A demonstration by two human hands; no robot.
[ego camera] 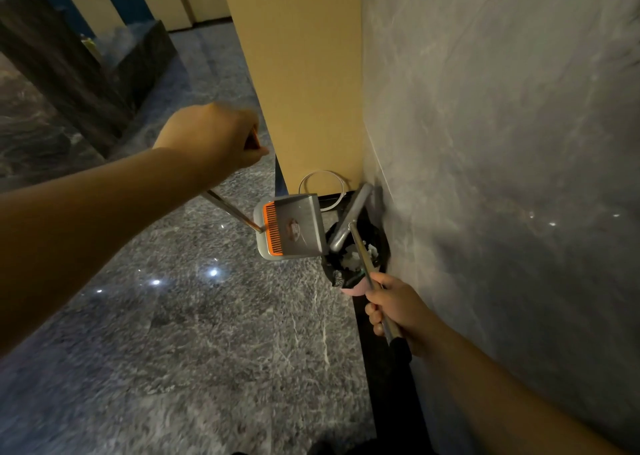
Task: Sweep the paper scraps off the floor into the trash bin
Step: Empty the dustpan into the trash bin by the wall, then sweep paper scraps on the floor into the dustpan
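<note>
Left hand [211, 135] grips a metal dustpan [291, 227] handle; its orange comb teeth show. Right hand [394, 307] fingers wrap a smooth metal broom [360, 243] pole above the black-lined trash bin [353, 264].

Two bare forearms enter from seven and five o'clock, without sleeves, watch, bands or gloves. The left hand [211, 135] shows its back and knuckles, slightly blurred. The right hand [394, 307] shows knuckles and finger sides; no rings are visible on either.
</note>
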